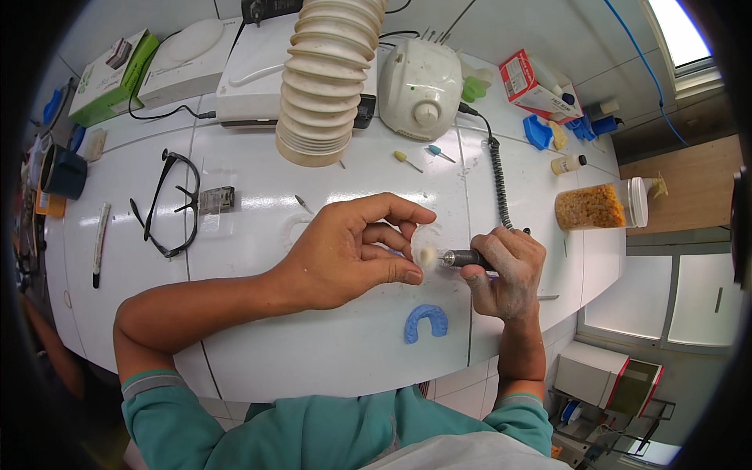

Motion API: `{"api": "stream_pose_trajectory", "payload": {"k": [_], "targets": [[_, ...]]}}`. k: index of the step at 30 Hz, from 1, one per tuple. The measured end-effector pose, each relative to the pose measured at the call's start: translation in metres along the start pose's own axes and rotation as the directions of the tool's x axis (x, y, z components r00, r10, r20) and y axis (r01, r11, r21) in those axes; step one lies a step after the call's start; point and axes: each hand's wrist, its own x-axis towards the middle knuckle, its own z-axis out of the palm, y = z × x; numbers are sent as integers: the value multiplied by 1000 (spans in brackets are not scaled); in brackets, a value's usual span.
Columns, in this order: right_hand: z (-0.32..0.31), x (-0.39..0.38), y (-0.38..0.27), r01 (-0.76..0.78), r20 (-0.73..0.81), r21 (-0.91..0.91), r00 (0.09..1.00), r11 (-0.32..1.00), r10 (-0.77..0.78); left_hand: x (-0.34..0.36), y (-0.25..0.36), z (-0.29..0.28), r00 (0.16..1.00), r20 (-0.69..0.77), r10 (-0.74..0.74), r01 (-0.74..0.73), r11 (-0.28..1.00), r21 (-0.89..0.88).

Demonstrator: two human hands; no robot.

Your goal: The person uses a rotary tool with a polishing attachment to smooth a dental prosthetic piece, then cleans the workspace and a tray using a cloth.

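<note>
My left hand point(352, 251) holds a small translucent piece point(423, 235) by curled fingers and thumb at the middle of the white worktop. My right hand point(505, 278) grips a dark rotary handpiece point(466, 258), whose pale round head point(428, 255) is at the held piece; whether they touch is hard to tell. A coiled cord point(498, 188) runs from the handpiece toward a white control unit point(411, 78). Below my hands lies a blue horseshoe-shaped mould point(425, 317). A pale arch shape point(294, 231) lies partly hidden behind my left hand.
A ribbed suction hose point(321, 78) hangs over the bench. Black glasses point(147, 229), a clear stand point(219, 200) and a marker point(101, 243) lie left. A jar of orange granules point(587, 205), boxes point(533, 82) and several small burs point(407, 160) are around the back and right.
</note>
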Motion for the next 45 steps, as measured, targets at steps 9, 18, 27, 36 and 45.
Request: {"api": "stream_pose_trajectory", "payload": {"k": [9,18,27,36,45], "targets": [[0,0,2,24,-20,-3,1000,1000,-24,-1,0,0,998,46,-32,33,999,-23],[-2,1,2,57,-18,2,998,998,-57,-3,2,3,997,68,-29,28,999,18],[0,1,2,23,-27,-20,999,1000,-23,-2,2,2,997,56,-52,50,998,46],[-2,1,4,56,-21,0,998,998,-56,-2,1,2,996,65,-63,61,998,30],[0,1,4,22,-40,-9,999,1000,-22,-3,3,3,996,77,-54,52,998,38]]}}
